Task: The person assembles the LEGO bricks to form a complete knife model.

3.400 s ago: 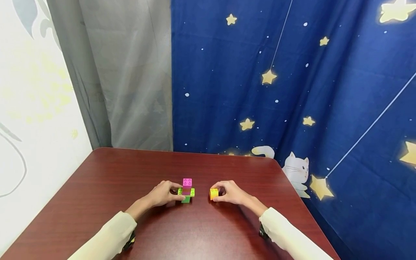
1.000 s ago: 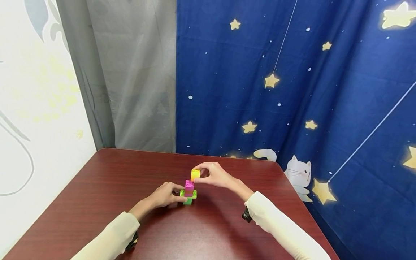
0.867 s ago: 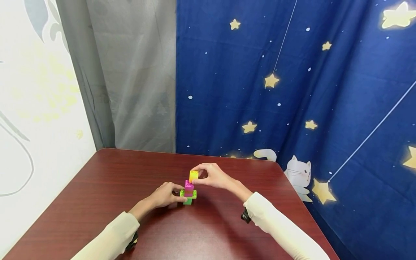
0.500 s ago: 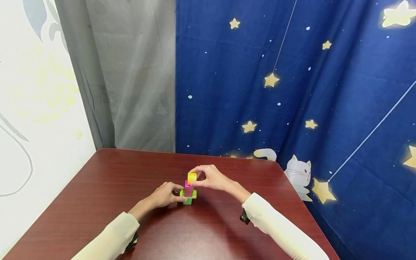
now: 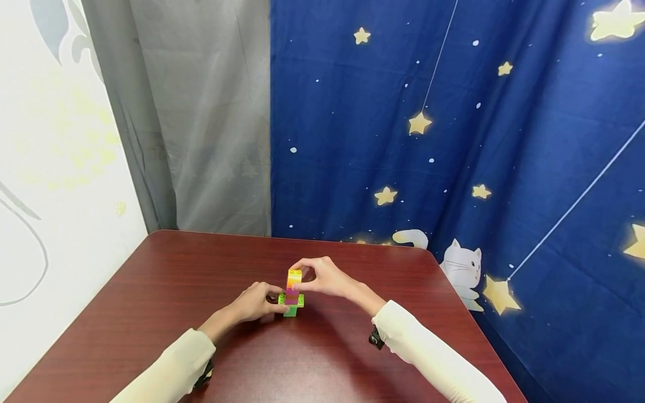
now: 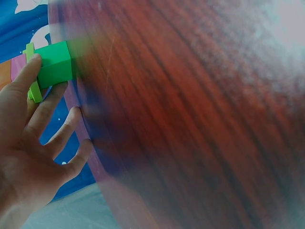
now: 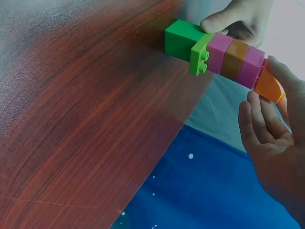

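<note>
A stack of toy building bricks stands on the table: a green brick lowest, a lime plate over it, then a pink brick, a brownish brick and another pink brick. My left hand pinches the stack low down, its thumb at the lime plate and green brick in the left wrist view. Between thumb and fingers my right hand grips a yellow-orange brick at the stack's top. In the right wrist view a sliver of studs shows between it and the upper pink brick.
The dark red wooden table spreads around both hands. Behind it hang a grey curtain and a blue curtain printed with stars. A white patterned wall lies to the left.
My right hand has carried the yellow-orange brick from the table, up and left over the stack, then down onto its top. The left hand keeps its hold on the stack.
</note>
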Available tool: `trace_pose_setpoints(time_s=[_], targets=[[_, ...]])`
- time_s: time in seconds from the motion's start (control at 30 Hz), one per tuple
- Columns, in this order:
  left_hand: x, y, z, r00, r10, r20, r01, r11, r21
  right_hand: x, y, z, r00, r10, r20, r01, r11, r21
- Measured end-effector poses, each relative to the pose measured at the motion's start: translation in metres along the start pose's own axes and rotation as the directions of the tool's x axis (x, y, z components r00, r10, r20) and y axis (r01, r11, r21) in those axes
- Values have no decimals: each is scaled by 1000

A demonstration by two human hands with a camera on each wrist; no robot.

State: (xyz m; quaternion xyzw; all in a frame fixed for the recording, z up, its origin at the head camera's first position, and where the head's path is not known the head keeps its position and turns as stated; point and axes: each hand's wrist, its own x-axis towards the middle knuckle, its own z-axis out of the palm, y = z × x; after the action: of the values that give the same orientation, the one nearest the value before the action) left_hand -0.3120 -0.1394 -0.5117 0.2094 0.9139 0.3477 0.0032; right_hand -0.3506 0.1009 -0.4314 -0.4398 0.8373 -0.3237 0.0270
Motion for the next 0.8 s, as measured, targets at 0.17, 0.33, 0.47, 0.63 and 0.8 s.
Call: trace_pose_setpoints(time_s=[0.17,0.33,0.47,0.63,0.8], targets=[[-1,0,0,1000,-3,1,3,1000,1,-1,1,2,1000,9,-11,-9,1000,10],[0,0,0,1000,-3,6,3,1000,-4,0,1,3,1000,14,-22,-14,1000,-8],[1,-1,0,1000,-10,11,10,1000,-3,1,-1,1,1000,15,-16,-16,999,-30],[3,-1,0,1000,-1,11,1,1000,-12,3,-5,-1,1000,9,-5,-9,995,-97],[1,0,0,1000,25,10,-24,1000,-18,7,-9,-4,1000,-9,16,11,987,-162]])
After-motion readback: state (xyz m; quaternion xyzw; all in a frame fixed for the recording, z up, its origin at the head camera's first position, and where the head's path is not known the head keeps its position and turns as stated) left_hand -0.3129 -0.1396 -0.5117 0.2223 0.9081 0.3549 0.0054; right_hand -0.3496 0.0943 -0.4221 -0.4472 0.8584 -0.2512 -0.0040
